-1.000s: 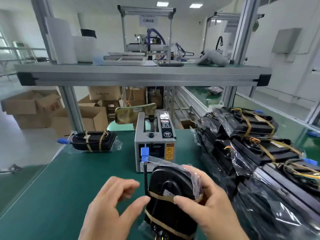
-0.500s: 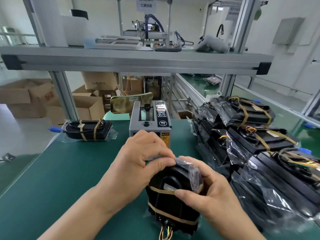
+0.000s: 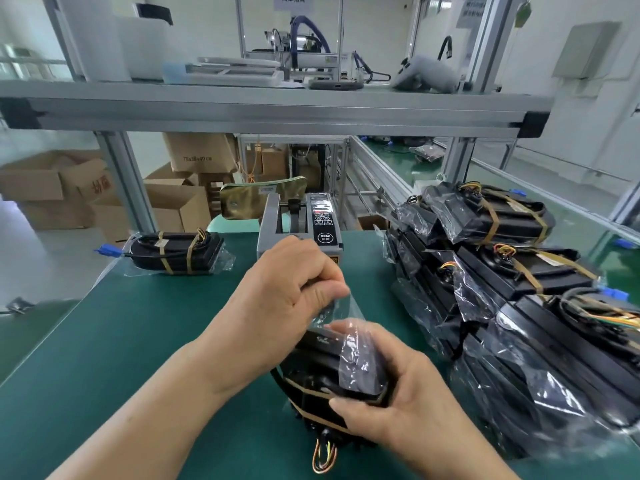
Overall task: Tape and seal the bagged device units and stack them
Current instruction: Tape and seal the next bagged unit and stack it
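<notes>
green bench [image 3: 121, 341] is carrying a bagged unit [image 3: 329, 382] at lower centre; left hand [image 3: 284, 299] is pinching its plastic flap [image 3: 341, 306], right hand [image 3: 398, 403] is gripping its side.

Bagged black unit [image 3: 332, 382] (upright, taped)

1 near unit [image 3: 322, 372], 1 left unit [image 3: 175, 251], 1 tape disp. [image 3: 323, 226].

Left hand [image 3: 287, 292]: bare. Left forearm [image 3: 156, 410] bare too, uncovered down to the lower frame edge. Right hand [image 3: 408, 400]: bare likewise, right wrist [image 3: 481, 459] uncovered where the frame cuts it. Knuckle creases plain on both. Nails short.
</notes>
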Motion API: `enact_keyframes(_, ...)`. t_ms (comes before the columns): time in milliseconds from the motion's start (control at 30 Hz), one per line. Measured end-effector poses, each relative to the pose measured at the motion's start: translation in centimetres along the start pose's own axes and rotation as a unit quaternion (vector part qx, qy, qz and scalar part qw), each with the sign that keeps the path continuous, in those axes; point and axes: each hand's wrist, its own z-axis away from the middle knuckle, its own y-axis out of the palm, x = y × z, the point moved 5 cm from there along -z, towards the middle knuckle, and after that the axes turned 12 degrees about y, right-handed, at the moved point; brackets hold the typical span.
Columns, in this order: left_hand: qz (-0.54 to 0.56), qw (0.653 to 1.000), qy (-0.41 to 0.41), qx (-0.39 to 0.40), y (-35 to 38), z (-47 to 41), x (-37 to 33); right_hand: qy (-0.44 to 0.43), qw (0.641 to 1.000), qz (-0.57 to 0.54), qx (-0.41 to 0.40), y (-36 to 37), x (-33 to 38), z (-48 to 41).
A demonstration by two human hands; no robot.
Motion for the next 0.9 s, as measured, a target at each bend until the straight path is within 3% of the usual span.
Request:
enact_keyframes(100, -0.008, 1.000, 0.006, 0.006, -0.2, -0.1, -0.2, -0.017, 0.998, -0.034, -0.059, 0.6, 0.2, -0.2)
enact_keyframes(233, -0.017, 1.000, 0.006, -0.009, 0.0, -0.1, -0.3, -0.081, 0.972, -0.007, -0.222, 0.8, 0.9, -0.2)
enact_keyframes(367, 0.002, 0.999, -0.025, -0.032, 0.1, 0.2, 0.5, -0.099, 0.958, 0.010, -0.268, 0.6, 0.8, -0.9)
enact_keyframes(467, 0.028, 0.983, -0.089, -0.157, -1.9, 1.0, 2.3, -0.066, 0.954, 0.007, -0.292, -0.4, 0.4, -1.6)
enact_keyframes(567, 0.080, 0.912, -0.260, -0.307, -3.1, 2.7, 6.4, -0.021, 0.947, -0.022, -0.320, -1.4, 0.2, -2.1)
enact_keyframes(700, 0.237, 0.809, -0.464, -0.273, 1.2, 4.5, 11.2, 0.021, 0.931, -0.097, -0.350, -1.9, 0.1, -2.2)
enact_keyframes(900, 0.323, 0.724, -0.548, -0.269, 6.1, 5.1, 14.4, 0.079, 0.950, -0.107, -0.284, -0.9, 0.2, -1.8)
